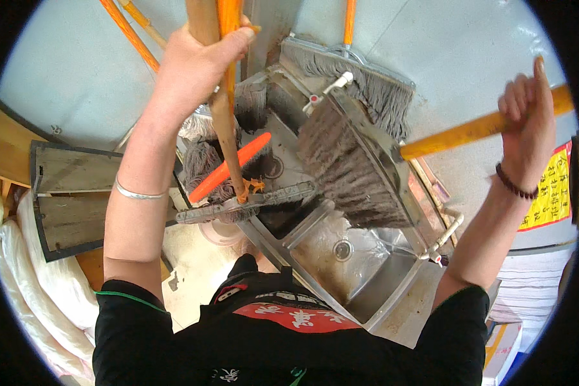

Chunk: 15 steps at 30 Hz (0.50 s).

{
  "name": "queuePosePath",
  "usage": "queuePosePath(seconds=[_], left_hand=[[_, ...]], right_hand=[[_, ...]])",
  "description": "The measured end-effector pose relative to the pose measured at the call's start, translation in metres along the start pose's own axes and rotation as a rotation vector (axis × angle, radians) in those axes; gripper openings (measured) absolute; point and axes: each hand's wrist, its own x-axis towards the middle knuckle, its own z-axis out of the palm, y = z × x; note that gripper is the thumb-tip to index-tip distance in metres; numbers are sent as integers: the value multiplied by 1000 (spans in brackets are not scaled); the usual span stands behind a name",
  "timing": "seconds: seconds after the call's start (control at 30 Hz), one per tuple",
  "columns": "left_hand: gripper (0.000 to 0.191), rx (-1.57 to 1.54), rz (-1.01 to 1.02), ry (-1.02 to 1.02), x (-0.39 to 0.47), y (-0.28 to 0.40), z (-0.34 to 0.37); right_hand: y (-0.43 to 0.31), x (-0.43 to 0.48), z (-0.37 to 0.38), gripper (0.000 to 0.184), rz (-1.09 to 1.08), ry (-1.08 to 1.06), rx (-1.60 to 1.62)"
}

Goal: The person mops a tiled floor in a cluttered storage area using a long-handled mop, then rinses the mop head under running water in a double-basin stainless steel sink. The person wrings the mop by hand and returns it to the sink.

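My left hand (207,62) is closed around wooden handles at the upper left. One of them, a worn wooden handle (224,130), runs down to a wide mop or broom head (246,205). At the right, my right hand (528,106) grips the yellow wooden handle (456,135) of a wide dust mop. Its grey fringed head (352,169) hangs tilted over the double steel sink, in front of the divider. An orange curved strip (231,166) lies behind the worn handle, near dark mop strands (205,161). Water wets the near basin (318,251).
Another wide fringed mop (347,62) leans on the wall behind the sink. White taps (335,84) and a pipe (448,231) edge the sink. A dark-framed board (72,193) and plastic-wrapped rolls (38,289) are at the left. A box (504,342) stands low at the right.
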Motion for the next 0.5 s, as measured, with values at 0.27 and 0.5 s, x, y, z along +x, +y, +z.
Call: queuePosePath(seconds=[0.27,0.5], left_hand=[[28,-57,-119,35,-2,11,-9],[22,-141,-92,2,-3,7,-23]], right_hand=[[33,89,116,38,-32,202,188],[15,129,200,36,-115,300,296]])
